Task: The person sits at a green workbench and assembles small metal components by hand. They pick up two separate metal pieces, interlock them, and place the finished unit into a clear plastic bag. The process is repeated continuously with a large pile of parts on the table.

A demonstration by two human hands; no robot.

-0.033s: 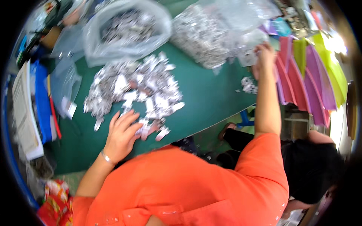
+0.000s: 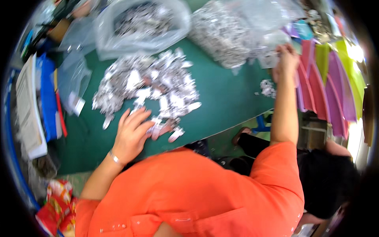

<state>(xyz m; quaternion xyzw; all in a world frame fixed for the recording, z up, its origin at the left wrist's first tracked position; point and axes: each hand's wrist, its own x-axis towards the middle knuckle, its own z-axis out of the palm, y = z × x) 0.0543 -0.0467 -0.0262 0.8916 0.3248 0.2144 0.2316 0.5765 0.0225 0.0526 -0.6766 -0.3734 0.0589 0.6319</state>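
Note:
On the green table lies a heap of small silvery-white flat pieces (image 2: 136,81), several of them overlapping. My left hand (image 2: 133,132) rests at the near edge of that heap, its fingers stretched out and apart over the nearest loose pieces (image 2: 161,128). Far off to the right, my right hand (image 2: 287,63) is raised beside a clear plastic bag corner, fingers pressed together; whatever is between them is too blurred to make out. A little cluster of tiny white bits (image 2: 268,88) sits on the table just left of my right forearm.
Behind the heap stands an open clear bag (image 2: 103,41) of similar pieces, with a full bag (image 2: 219,35) to its right. Colourful plastic bins (image 2: 316,79) line the right side. Blue folders (image 2: 48,98) stand at left. Another person in black (image 2: 327,181) is at the lower right.
The whole scene has shifted slightly right and up in the picture. Against the table, both hands keep nearly the same places and finger poses.

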